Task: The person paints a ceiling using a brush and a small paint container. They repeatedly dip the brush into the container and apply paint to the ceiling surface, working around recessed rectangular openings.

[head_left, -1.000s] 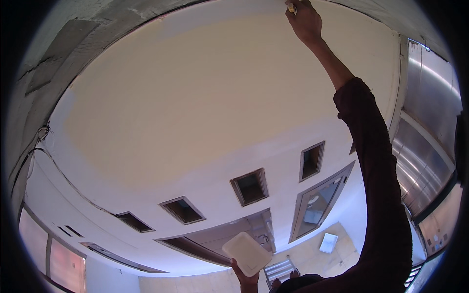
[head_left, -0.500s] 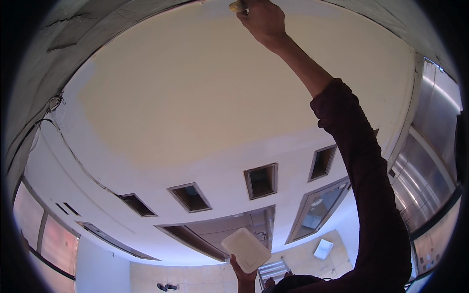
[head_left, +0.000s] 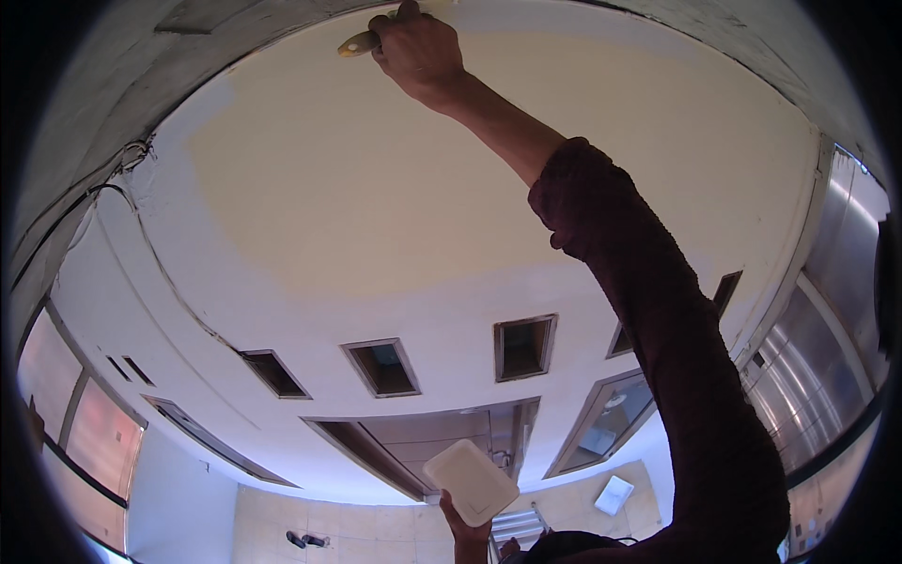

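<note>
My right hand (head_left: 420,56) is raised high, its fingers wrapped round a paintbrush (head_left: 357,44) whose pale wooden handle end sticks out to the left. The bristles are hidden by the hand, close to the wall's upper edge. Across the middle of the white wall (head_left: 282,324) spreads a large cream-yellow painted area (head_left: 376,179). Low down, my left hand (head_left: 462,528) grips a white rectangular tub (head_left: 472,481) with rounded corners by its side. I cannot tell what is inside the tub.
Below the paint runs a row of small framed openings (head_left: 381,367), above a doorway (head_left: 413,446) and a window (head_left: 601,423). Cables (head_left: 141,211) hang at the left. A ladder (head_left: 517,526) stands beneath me; dark shoes (head_left: 307,540) and a white container (head_left: 614,495) lie on the floor.
My right hand has moved left along the wall's top with the paintbrush, and more of the handle shows. The view has shifted slightly; my left hand still holds the tub.
</note>
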The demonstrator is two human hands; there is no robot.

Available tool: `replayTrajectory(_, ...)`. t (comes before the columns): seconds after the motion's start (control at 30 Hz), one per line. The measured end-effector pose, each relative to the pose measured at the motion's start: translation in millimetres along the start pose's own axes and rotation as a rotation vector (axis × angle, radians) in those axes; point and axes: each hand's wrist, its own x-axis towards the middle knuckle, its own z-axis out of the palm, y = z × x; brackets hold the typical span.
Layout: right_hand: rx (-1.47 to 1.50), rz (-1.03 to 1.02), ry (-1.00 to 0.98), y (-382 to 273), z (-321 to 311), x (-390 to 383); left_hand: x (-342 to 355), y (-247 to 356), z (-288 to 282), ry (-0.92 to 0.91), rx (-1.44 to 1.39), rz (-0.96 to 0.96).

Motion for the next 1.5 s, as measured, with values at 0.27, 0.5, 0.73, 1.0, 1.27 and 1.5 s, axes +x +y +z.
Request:
replayTrajectory(0.27,0.580,0.092,0.126,-15,1,7,-5,11,-7,-0.021,0.033,0.058)
replayTrajectory(0.5,0.648,0.516,0.217,60,11,-2,-10,12,1,-0.024,0.006,0.086)
replayTrajectory(0.73,0.745,0.548,0.178,62,-18,-5,-5,12,-11,-0.020,0.024,0.095)
replayTrajectory(1.0,0.749,0.595,0.247,59,5,-5,-2,15,1,-0.005,0.009,0.048)
replayTrajectory(1.27,0.500,0.452,0.396,76,-38,-24,-5,10,-7,-0.021,-0.010,0.055)
replayTrajectory(1.5,0.798,0.520,0.203,41,4,-12,-3,9,14,-0.073,0.006,0.045)
